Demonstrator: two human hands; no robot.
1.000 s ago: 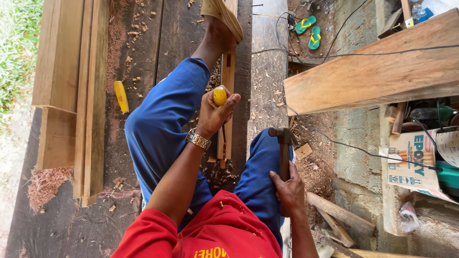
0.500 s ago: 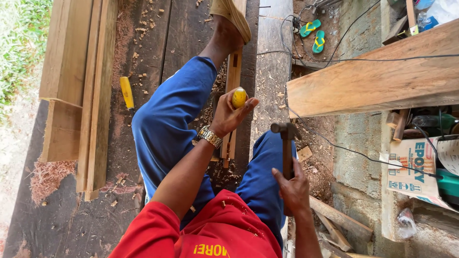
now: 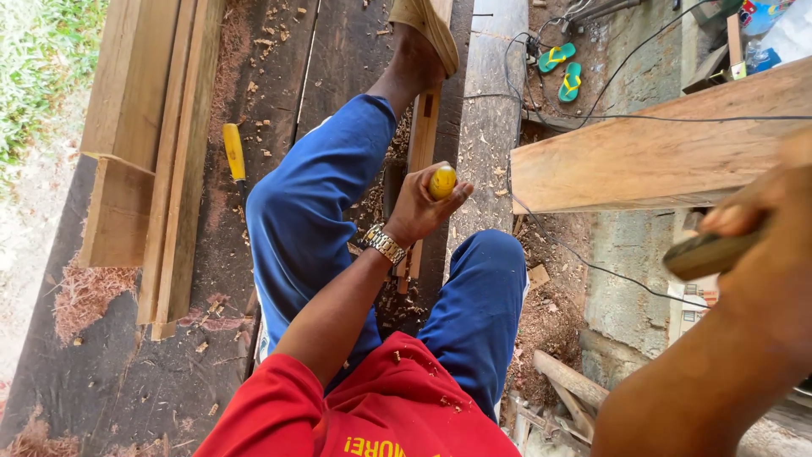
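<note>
My left hand [image 3: 420, 206] grips the yellow-handled chisel [image 3: 441, 182] upright on the wood strip [image 3: 422, 144]; my right hand [image 3: 765, 245], raised near right, clutches a handle [image 3: 706, 254].

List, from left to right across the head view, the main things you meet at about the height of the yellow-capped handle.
Stacked planks → spare yellow-handled chisel → left hand gripping the yellow-capped handle → thick beam → right hand, raised.

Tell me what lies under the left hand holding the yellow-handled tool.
Under the left hand and its yellow handle a narrow wooden strip lies on the dark plank, among wood chips. The tool's blade and where it meets the wood are covered by the hand.
</note>
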